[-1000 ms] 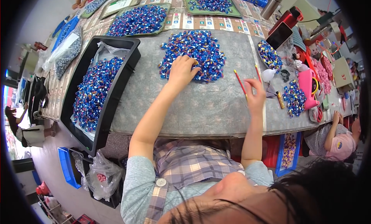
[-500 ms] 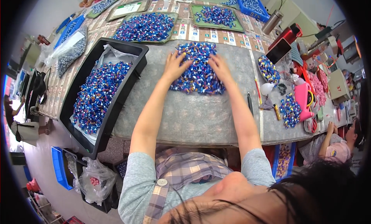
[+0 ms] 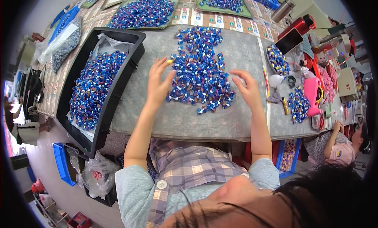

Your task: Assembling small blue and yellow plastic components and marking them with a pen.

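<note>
While left hand (image 3: 158,85) borders bead pile (image 3: 200,72), right hand (image 3: 249,88) curves beside opposite edge.

A bead pile (image 3: 201,70) fills the centre of the frame, flanked by the left hand (image 3: 159,82) and right hand (image 3: 247,88). Below it, a band of bare gray mat (image 3: 177,123) leaves room to pass. At left, the raised wall of a black tray (image 3: 126,76) blocks the way; at right, a pencil (image 3: 266,80), phone (image 3: 289,40) and red bottle (image 3: 297,27) do. Green trays (image 3: 246,10) bound the top.
</note>
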`<action>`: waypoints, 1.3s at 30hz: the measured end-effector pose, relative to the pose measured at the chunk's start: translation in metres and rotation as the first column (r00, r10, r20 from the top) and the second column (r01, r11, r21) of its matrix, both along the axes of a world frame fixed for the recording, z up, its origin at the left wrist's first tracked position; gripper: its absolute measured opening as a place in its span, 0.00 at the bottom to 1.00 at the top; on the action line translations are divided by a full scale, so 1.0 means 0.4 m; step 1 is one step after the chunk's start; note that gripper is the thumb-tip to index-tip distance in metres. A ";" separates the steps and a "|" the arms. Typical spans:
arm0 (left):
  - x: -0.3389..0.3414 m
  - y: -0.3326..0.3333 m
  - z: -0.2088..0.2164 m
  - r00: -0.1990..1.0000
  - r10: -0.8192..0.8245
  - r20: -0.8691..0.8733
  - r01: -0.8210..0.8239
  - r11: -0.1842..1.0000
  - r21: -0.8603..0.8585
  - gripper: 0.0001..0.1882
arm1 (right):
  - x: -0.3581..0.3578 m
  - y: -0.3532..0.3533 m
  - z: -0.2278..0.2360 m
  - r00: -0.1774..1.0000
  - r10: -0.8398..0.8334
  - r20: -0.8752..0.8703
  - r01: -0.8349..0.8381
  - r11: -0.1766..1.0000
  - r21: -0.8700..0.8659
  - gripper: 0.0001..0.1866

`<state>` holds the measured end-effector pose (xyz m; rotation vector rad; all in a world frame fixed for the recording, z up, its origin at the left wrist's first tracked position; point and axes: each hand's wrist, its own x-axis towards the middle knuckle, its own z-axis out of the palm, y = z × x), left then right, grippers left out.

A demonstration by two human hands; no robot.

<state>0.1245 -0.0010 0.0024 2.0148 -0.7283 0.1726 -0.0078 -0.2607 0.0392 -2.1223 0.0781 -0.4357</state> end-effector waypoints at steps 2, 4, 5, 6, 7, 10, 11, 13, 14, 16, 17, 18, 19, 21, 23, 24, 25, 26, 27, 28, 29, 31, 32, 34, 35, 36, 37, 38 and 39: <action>-0.055 0.027 0.002 0.994 0.027 -0.109 -0.044 0.987 -0.155 0.17 | -0.060 0.012 -0.010 0.985 -0.011 -0.171 0.002 0.999 -0.048 0.08; -0.124 0.035 -0.011 0.917 -0.094 -0.388 -0.084 0.904 -0.418 0.13 | -0.088 0.073 -0.020 0.996 -0.012 -0.090 0.008 0.999 -0.047 0.05; -0.162 0.034 -0.008 0.892 -0.148 -0.426 -0.081 0.877 -0.474 0.11 | -0.099 0.101 -0.025 0.994 0.052 -0.092 -0.067 0.983 -0.174 0.06; -0.192 0.031 -0.011 0.888 -0.144 -0.438 -0.088 0.880 -0.467 0.11 | -0.105 0.122 -0.033 0.989 0.110 -0.099 -0.135 0.945 -0.298 0.07; -0.219 0.030 -0.012 0.845 -0.211 -0.491 -0.076 0.861 -0.503 0.11 | -0.106 0.144 -0.039 0.996 0.085 -0.036 -0.093 0.915 -0.393 0.09; -0.281 0.022 -0.013 0.791 -0.295 -0.536 -0.074 0.823 -0.562 0.11 | -0.102 0.176 -0.045 0.999 0.047 -0.026 -0.054 0.845 -0.533 0.10; -0.297 0.021 -0.017 0.761 -0.310 -0.570 -0.096 0.815 -0.571 0.11 | -0.099 0.181 -0.051 0.999 0.041 -0.020 -0.045 0.822 -0.568 0.10; -0.325 0.018 -0.024 0.712 -0.330 -0.620 -0.121 0.812 -0.572 0.11 | -0.098 0.183 -0.053 0.999 0.031 -0.010 -0.032 0.845 -0.534 0.10; -0.339 0.020 -0.028 0.678 -0.357 -0.643 -0.108 0.817 -0.567 0.11 | -0.097 0.181 -0.048 1.000 0.022 0.003 -0.017 0.866 -0.499 0.10; -0.357 0.016 -0.029 0.547 -0.509 -0.664 -0.086 0.756 -0.649 0.13 | -0.119 0.175 -0.018 0.997 0.051 -0.057 -0.064 0.962 -0.265 0.09; -0.363 0.012 -0.027 0.547 -0.507 -0.667 -0.088 0.757 -0.647 0.13 | -0.136 0.177 -0.010 0.990 0.086 -0.116 -0.088 0.996 -0.012 0.09; -0.368 0.007 -0.024 0.444 -0.563 -0.697 -0.092 0.745 -0.661 0.14 | -0.145 0.183 -0.010 0.989 0.087 -0.118 -0.088 0.996 -0.009 0.09; -0.372 0.001 -0.021 0.334 -0.612 -0.716 -0.099 0.733 -0.673 0.16 | -0.151 0.190 -0.012 0.992 0.120 -0.050 -0.123 0.989 -0.078 0.09; -0.374 -0.018 -0.018 0.343 -0.589 -0.732 -0.103 0.751 -0.653 0.17 | -0.154 0.190 -0.019 0.990 0.141 0.013 -0.138 0.979 -0.152 0.08; -0.366 -0.040 -0.009 0.406 -0.566 -0.718 -0.107 0.751 -0.652 0.19 | -0.135 0.180 -0.045 0.998 0.012 0.066 0.017 0.906 -0.423 0.10; -0.369 -0.048 -0.008 0.402 -0.569 -0.718 -0.103 0.751 -0.653 0.19 | -0.136 0.183 -0.040 0.998 0.006 0.066 0.022 0.906 -0.423 0.10; -0.373 -0.056 -0.008 0.529 -0.498 -0.688 -0.074 0.780 -0.622 0.19 | -0.136 0.186 -0.030 0.997 -0.028 0.075 0.049 0.956 -0.290 0.09; -0.375 -0.061 -0.010 0.642 -0.424 -0.639 -0.051 0.808 -0.587 0.19 | -0.140 0.187 -0.026 0.995 -0.067 0.078 0.078 0.985 -0.151 0.09; -0.380 -0.042 -0.003 0.913 -0.350 -0.210 0.302 0.925 -0.229 0.19 | -0.143 0.181 -0.031 0.994 -0.078 0.074 0.088 0.984 -0.152 0.09; -0.388 -0.059 0.005 0.821 -0.571 0.002 0.570 0.820 -0.046 0.18 | -0.146 0.169 -0.039 0.980 -0.178 0.089 0.182 0.983 -0.037 0.08; -0.409 -0.081 -0.019 0.772 -0.629 0.086 0.608 0.771 0.189 0.19 | -0.149 0.163 -0.046 0.957 -0.274 0.092 0.267 0.960 0.080 0.08; -0.432 -0.110 -0.041 0.697 -0.702 0.148 0.602 0.685 0.411 0.21 | -0.161 0.136 -0.048 0.946 -0.305 0.113 0.292 0.949 0.119 0.08; -0.425 -0.125 -0.046 0.709 -0.680 0.188 0.556 0.703 0.444 0.21 | -0.167 0.119 -0.054 0.931 -0.337 0.138 0.314 0.935 0.164 0.08; -0.421 -0.129 -0.045 0.713 -0.670 0.207 0.531 0.708 0.466 0.22 | -0.190 0.113 -0.045 0.908 -0.388 0.156 0.369 0.919 0.139 0.08; -0.425 -0.121 -0.040 0.710 -0.672 0.211 0.547 0.715 0.436 0.23 | -0.195 0.108 -0.035 0.907 -0.392 0.155 0.354 0.908 0.224 0.09; -0.414 -0.121 -0.047 0.707 -0.670 0.225 0.557 0.725 0.405 0.23 | -0.181 0.095 -0.038 0.904 -0.395 0.165 0.334 0.892 0.306 0.09; -0.408 -0.126 -0.051 0.695 -0.684 0.221 0.573 0.712 0.406 0.23 | -0.167 0.084 -0.043 0.897 -0.413 0.160 0.352 0.884 0.308 0.09; -0.413 -0.126 -0.051 0.730 -0.652 0.204 0.561 0.743 0.366 0.22 | -0.160 0.083 -0.047 0.895 -0.417 0.158 0.334 0.861 0.383 0.09; -0.415 -0.129 -0.052 0.766 -0.615 0.189 0.541 0.774 0.329 0.22 | -0.157 0.084 -0.049 0.894 -0.418 0.162 0.308 0.835 0.456 0.09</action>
